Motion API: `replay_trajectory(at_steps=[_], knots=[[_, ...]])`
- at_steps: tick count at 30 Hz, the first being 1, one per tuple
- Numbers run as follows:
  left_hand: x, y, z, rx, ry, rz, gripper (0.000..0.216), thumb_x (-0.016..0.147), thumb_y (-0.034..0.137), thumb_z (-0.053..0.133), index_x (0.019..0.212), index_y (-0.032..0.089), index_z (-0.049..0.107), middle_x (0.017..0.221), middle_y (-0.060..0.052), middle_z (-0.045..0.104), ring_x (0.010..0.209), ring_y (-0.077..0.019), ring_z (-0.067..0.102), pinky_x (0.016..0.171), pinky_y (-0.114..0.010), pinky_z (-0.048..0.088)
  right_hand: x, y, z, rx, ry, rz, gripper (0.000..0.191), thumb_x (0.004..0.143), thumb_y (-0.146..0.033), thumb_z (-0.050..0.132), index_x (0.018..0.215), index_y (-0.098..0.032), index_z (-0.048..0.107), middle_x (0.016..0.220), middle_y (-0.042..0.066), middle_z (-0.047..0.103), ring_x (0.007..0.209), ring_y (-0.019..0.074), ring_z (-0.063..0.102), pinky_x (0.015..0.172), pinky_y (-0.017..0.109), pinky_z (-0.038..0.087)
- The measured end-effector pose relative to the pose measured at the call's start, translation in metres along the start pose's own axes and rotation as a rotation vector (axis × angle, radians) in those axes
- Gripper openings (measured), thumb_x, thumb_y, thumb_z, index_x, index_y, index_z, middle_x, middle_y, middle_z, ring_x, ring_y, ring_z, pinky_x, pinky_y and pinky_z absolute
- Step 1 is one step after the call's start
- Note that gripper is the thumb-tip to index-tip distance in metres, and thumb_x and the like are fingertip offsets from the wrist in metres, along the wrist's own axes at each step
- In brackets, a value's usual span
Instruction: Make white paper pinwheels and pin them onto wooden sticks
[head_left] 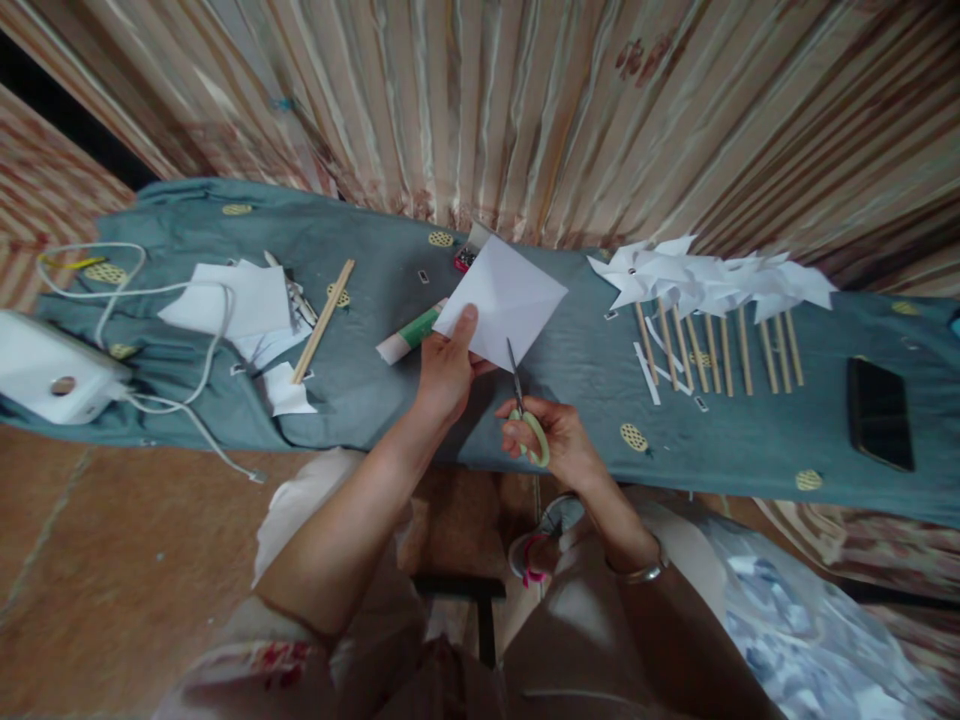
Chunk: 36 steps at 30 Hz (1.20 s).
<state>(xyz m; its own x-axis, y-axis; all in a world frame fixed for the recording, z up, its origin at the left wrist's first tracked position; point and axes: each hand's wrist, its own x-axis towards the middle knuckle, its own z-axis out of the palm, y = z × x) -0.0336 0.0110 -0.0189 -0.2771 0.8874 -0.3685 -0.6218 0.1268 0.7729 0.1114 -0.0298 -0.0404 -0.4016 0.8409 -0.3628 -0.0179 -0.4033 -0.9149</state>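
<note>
While the left hand (446, 375) is closed on a white paper square (502, 300), with the thumb pressed on its lower left edge, the right hand (559, 440) is closed around the green handles of the scissors (525, 415). The paper is held just above the surface (570, 350), which is covered with a grey-blue cloth, and it is turned like a diamond with one corner at 6 o'clock. The scissors point toward 12 o'clock, and their blades meet the paper at this lower corner; I cannot tell how far the blades are apart. A glue stick (411, 333) with a green band lies on the cloth at 9 o'clock from the paper, just beside the left hand. Further toward 9 o'clock there is one wooden stick (323, 320), then a small pile of white sheets (232, 300), and a white box (49, 370) at the far end. At 3 o'clock from the paper, a row of finished paper pinwheels (705, 280) lies on the cloth, their wooden sticks (720, 350) pointing to 6 o'clock. A dark phone (880, 412) lies beyond them, well apart from both hands.
</note>
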Motion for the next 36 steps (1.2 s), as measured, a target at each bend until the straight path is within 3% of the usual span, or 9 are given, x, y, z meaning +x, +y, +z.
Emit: replay_trajectory(at_steps=[6,25,36], knots=[[-0.0007,-0.0039,-0.0007,0.019,-0.030,-0.007,0.018,0.096,0.023,0.053,0.081,0.018,0.061,0.056,0.005,0.058,0.049,-0.0094,0.056,0.061,-0.023,0.056,0.0001,-0.0048,0.0022,0.017,0.006,-0.003,0.038,0.056,-0.044,0.090,0.074,-0.019,0.067,0.056,-0.003,0.064,0.043,0.0071,0.054,0.039,0.018,0.042],[-0.0040,-0.0048,-0.0017,0.042,-0.024,-0.020,0.017,0.090,0.034,0.064,0.083,0.019,0.062,0.058,0.004,0.058,0.052,-0.0130,0.060,0.060,-0.026,0.056,0.0008,-0.0060,0.0025,0.005,0.042,0.023,0.039,0.052,-0.042,0.091,0.073,-0.019,0.067,0.051,-0.004,0.064,0.040,0.0083,0.052,0.038,0.019,0.040],[-0.0066,-0.0064,-0.0010,0.061,-0.046,-0.032,0.018,0.095,0.027,0.056,0.079,0.019,0.059,0.061,0.004,0.058,0.051,-0.0095,0.055,0.059,-0.023,0.056,0.0018,-0.0062,-0.0001,-0.026,0.044,0.020,0.040,0.054,-0.045,0.089,0.074,-0.019,0.066,0.051,-0.004,0.063,0.041,0.0077,0.051,0.038,0.019,0.039]])
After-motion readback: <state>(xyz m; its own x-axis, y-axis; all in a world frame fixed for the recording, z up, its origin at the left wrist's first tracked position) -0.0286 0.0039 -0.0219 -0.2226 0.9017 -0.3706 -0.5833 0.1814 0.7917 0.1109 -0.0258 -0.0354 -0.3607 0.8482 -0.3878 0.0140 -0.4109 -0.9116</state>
